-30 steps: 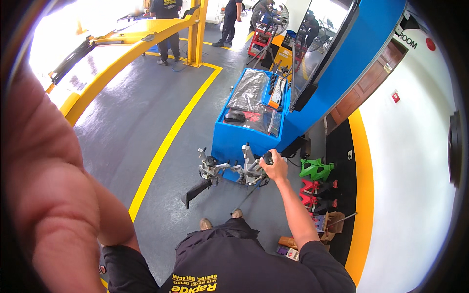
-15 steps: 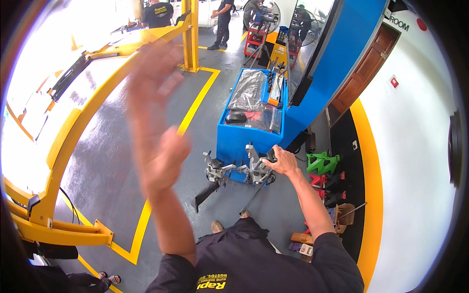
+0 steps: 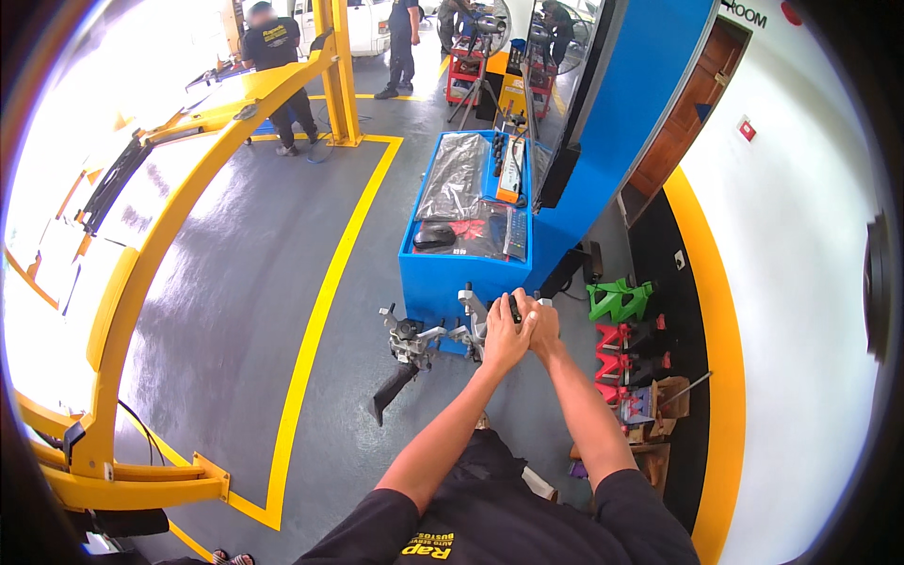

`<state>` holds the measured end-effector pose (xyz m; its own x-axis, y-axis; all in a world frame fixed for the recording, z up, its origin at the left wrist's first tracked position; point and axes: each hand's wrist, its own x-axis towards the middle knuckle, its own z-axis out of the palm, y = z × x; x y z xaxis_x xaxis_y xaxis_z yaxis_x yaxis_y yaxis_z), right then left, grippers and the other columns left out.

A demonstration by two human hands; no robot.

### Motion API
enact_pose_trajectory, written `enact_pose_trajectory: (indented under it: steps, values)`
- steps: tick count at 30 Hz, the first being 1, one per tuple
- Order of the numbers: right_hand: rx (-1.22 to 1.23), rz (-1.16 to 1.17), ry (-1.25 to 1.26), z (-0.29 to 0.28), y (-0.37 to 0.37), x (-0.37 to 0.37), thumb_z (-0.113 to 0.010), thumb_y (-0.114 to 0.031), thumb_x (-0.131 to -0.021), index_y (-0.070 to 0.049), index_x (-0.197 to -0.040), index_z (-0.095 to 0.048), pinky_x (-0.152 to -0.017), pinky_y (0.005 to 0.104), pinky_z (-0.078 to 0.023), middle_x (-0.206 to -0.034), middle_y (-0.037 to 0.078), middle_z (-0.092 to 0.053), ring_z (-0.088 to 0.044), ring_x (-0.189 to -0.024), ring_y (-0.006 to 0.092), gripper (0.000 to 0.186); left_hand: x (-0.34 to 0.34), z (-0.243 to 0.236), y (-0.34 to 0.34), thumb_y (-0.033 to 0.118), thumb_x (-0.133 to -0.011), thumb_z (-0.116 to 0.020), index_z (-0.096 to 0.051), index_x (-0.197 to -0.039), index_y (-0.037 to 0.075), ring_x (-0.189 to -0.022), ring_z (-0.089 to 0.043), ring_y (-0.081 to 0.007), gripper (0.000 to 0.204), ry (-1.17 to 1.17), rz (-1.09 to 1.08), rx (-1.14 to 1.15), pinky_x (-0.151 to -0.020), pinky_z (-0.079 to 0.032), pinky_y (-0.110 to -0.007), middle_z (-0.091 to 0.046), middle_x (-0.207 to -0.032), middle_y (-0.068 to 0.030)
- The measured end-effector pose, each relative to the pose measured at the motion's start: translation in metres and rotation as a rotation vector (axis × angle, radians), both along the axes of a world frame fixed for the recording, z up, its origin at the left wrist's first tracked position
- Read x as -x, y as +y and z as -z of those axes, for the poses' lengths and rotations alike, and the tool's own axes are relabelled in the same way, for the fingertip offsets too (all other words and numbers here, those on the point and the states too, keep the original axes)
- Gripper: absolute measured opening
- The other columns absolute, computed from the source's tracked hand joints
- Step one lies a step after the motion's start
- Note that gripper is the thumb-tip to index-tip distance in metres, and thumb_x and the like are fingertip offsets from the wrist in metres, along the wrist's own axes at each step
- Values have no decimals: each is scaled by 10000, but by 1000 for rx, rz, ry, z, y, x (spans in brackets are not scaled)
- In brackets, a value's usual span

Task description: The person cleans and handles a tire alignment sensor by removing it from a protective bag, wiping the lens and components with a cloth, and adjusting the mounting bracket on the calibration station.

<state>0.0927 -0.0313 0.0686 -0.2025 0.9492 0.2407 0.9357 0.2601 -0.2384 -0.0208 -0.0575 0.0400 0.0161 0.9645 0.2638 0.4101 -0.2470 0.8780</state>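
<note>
Two grey metal wheel clamps with black parts are at the front of a blue cabinet (image 3: 428,287). Both of my hands meet at the right wheel clamp (image 3: 471,301) and cover much of it. My left hand (image 3: 507,339) is closed over a dark knob-like part near its top, with the fingers bent. Close against it on the right, my right hand (image 3: 544,325) is wrapped round the same clamp, its fingers partly hidden. The left wheel clamp (image 3: 410,347) is untouched, and a black flap-like piece (image 3: 391,391) slants down from it.
On the cabinet top are a black mouse (image 3: 434,235), a keyboard (image 3: 516,234) and plastic-covered items. Green stands (image 3: 620,299) and red stands (image 3: 612,363) line the right wall. A yellow lift arm (image 3: 160,282) curves along the left. People (image 3: 273,66) stand farther back.
My left hand has come down from raised in the air at the left to the right clamp, beside my right hand. The view has shifted slightly, and a person at the back now stands more upright.
</note>
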Motion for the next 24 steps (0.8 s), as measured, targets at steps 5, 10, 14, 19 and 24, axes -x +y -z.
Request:
enact_pose_trajectory:
  steps: [5, 10, 14, 19, 24]
  values:
    - [11, 59, 12, 10, 3, -2, -605, -387, -948, -100, -1119, -489, -625, 518, -582, -935, 161, -744, -743, -785, 420, 354, -1, -2, 4, 430, -1106, -458, -368, -1534, -101, -1445, -405, -482, 688, 86, 38, -5, -1208, -349, -520, -441, -1523, -342]
    - [75, 242, -31, 17, 1, 15, -617, -380, -937, -92, -1132, -478, -637, 521, -586, -937, 176, -749, -747, -796, 422, 375, 20, -1, 16, 417, -1121, -397, -407, -1523, -69, -1424, -447, -448, 631, 152, 148, -52, -1194, -366, -506, -482, -1512, -291]
    - [86, 265, 1, 11, -2, 18, -628, -382, -929, -83, -1143, -465, -666, 523, -592, -962, 196, -752, -747, -822, 429, 402, 25, -9, 21, 439, -1112, -420, -435, -1501, -67, -1405, -474, -437, 639, 129, 204, -27, -1184, -375, -504, -508, -1490, -283]
    - [136, 44, -111, -9, 4, -3, -658, -366, -905, -76, -1195, -476, -693, 548, -593, -1076, 224, -711, -736, -824, 443, 448, 17, -15, 21, 454, -1097, -462, -436, -1499, -71, -1416, -459, -443, 661, 148, 137, -14, -1191, -366, -507, -516, -1484, -283]
    - [170, -277, -354, -28, 29, -11, -646, -299, -908, -129, -1302, -483, -731, 545, -597, -1074, 214, -649, -729, -827, 432, 459, -4, -3, 20, 464, -1088, -489, -368, -1529, -93, -1441, -421, -459, 720, 25, -132, -115, -1212, -337, -521, -480, -1506, -315]
